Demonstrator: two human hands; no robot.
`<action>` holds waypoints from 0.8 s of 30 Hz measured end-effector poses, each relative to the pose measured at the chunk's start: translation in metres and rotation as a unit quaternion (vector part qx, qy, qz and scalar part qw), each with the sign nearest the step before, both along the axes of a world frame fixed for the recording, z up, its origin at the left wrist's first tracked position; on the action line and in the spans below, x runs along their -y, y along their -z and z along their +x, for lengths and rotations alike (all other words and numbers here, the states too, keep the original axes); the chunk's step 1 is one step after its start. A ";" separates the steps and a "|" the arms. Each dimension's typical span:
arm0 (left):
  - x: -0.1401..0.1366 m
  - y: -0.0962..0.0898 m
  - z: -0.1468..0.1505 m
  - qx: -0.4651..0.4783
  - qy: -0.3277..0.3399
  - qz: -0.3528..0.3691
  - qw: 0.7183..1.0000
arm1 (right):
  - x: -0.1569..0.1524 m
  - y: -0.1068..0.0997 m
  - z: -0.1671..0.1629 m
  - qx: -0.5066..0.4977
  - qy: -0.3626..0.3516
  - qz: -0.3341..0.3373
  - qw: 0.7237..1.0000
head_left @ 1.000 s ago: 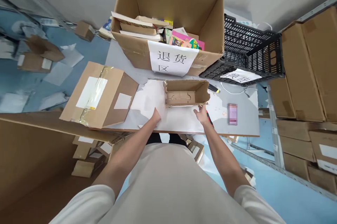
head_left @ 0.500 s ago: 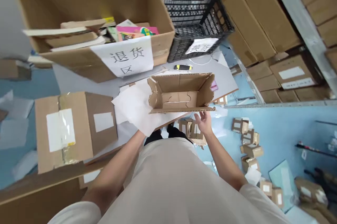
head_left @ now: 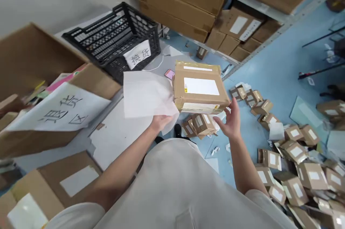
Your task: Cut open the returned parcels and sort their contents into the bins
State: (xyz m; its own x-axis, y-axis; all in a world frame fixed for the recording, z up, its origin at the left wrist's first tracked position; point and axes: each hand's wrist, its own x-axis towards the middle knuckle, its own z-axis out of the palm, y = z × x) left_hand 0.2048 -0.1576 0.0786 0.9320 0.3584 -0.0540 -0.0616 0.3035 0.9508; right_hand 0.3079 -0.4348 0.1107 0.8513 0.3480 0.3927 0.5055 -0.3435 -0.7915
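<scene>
A brown cardboard box (head_left: pixel 201 89) with white labels is tilted in front of me, its labelled outer faces toward me. At the box's lower right corner my right hand (head_left: pixel 230 119) grips the edge with its fingers, the thumb standing apart. My left hand (head_left: pixel 161 122) holds a thin white packing sheet (head_left: pixel 147 94) by the box's lower left corner. The sheet spreads leftward and hides part of the left fingers, so I cannot tell whether they also touch the box. Just behind the box lies a pink phone (head_left: pixel 169 74) on the table (head_left: pixel 118 139).
A large carton (head_left: pixel 94 82) of books and a black plastic crate (head_left: pixel 113 42) stand on the left. A taped box (head_left: pixel 61 178) sits at lower left. Shelving (head_left: pixel 269 15) with cartons rises at the back right. Many small boxes (head_left: pixel 312 177) cover the floor at right.
The box has turned over, from its open inside facing me to its labelled outside. My right hand has moved to its corner; my left has lifted the sheet. The view has swung right.
</scene>
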 end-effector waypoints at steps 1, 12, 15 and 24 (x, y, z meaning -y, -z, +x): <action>0.016 -0.002 0.013 0.011 0.028 0.021 0.999 | 0.013 0.001 0.001 0.035 0.036 -0.059 0.997; 0.130 0.025 0.109 -0.063 0.113 0.176 0.976 | 0.106 0.030 0.016 0.097 0.259 -0.356 0.893; 0.151 0.045 0.121 -0.078 0.153 0.144 0.975 | 0.127 0.034 0.017 0.042 0.294 -0.375 0.878; 0.206 0.129 0.127 -0.211 0.244 0.024 0.946 | 0.170 0.082 0.015 -0.174 0.353 -0.302 0.869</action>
